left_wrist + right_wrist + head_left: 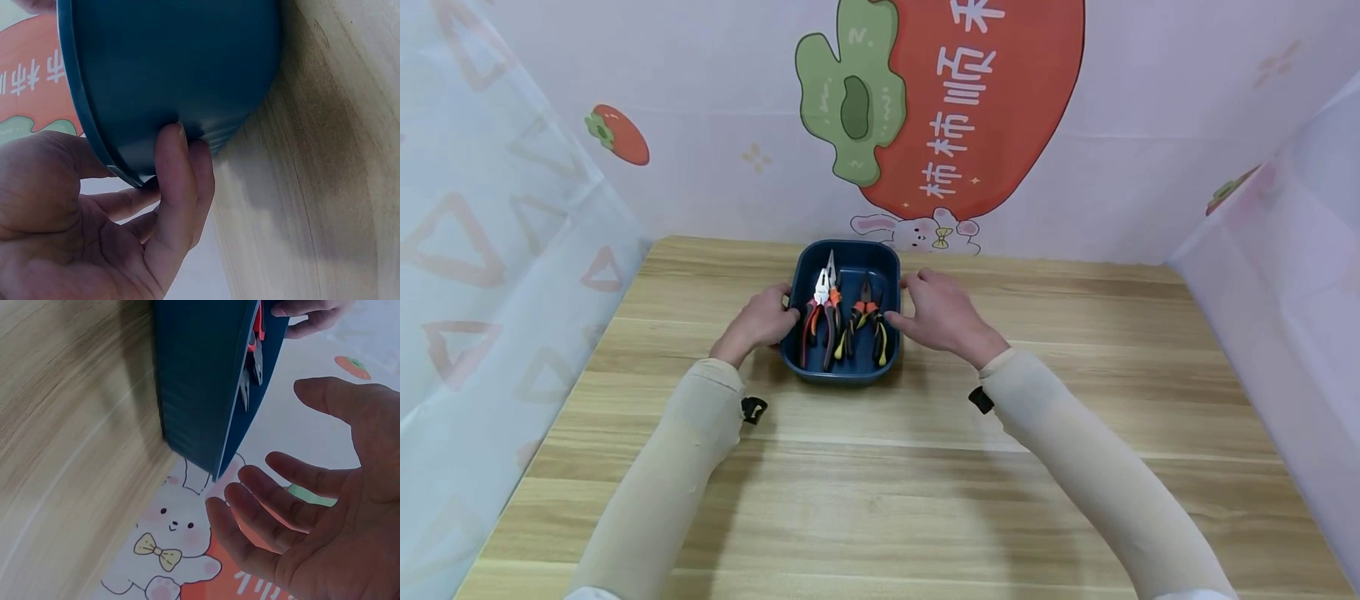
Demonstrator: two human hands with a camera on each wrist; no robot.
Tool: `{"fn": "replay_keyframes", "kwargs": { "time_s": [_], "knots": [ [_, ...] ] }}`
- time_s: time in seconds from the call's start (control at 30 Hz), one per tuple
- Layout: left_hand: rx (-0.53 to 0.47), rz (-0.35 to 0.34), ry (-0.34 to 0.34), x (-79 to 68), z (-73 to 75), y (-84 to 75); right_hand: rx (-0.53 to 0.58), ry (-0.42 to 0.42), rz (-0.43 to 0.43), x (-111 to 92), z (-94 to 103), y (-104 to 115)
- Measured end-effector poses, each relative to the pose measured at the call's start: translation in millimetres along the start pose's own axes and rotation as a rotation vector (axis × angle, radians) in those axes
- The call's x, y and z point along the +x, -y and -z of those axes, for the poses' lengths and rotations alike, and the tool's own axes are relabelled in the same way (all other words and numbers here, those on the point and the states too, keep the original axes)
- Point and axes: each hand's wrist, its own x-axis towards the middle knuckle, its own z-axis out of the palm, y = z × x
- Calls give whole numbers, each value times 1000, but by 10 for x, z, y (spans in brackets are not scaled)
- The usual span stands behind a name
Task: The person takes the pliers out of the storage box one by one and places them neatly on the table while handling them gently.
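Note:
A dark blue plastic bin [838, 377] stands on the wooden table near the back wall. Inside at left lie silver-jawed pliers [822, 287] with red and dark handles, beside long-nose pliers [831, 267] with orange and black handles. Dark-jawed pliers [867, 292] with orange, black and yellow handles lie at right; whether a second tool overlaps them I cannot tell. My left hand [765, 317] holds the bin's left side, thumb at the rim and fingers against the outer wall [169, 75]. Beside the right side is my right hand [319, 494], fingers spread and loosely bent, apart from the wall.
The wood-grain table [880, 500] extends in front of the bin and to both sides. A white printed backdrop [715, 183] rises right behind the bin, with side sheets [490, 275] at left and right. Each sleeve has a black strap piece [754, 409] at its wrist.

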Motion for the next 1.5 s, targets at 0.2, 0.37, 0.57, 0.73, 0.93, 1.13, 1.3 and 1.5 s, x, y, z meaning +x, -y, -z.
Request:
{"fn": "replay_keyframes", "kwargs": {
  "time_s": [0.2, 0.37, 0.57, 0.73, 0.93, 1.13, 1.3, 1.5],
  "knots": [
    [7, 7, 5, -12, 7, 3, -33, 18, 13, 65, -33, 114],
    [9, 11, 6, -6, 10, -2, -43, 43, 26, 129, -58, 215],
    [-6, -1, 6, -4, 6, -10, -54, 61, 60, 212, -103, 361],
    [-17, -2, 4, -6, 0, -9, -71, 105, 59, 296, -136, 473],
    [-18, 4, 6, 4, -3, -7, -64, 170, -9, 382, -195, 564],
    [-8, 1, 6, -4, 13, -2, -79, 207, -108, 437, -264, 637],
    [-3, -5, 8, -13, 15, -4, -94, 208, -160, 475, -332, 674],
    [-8, -4, 9, -11, 13, 11, -122, 201, -215, 514, -414, 700]
  ]
}}
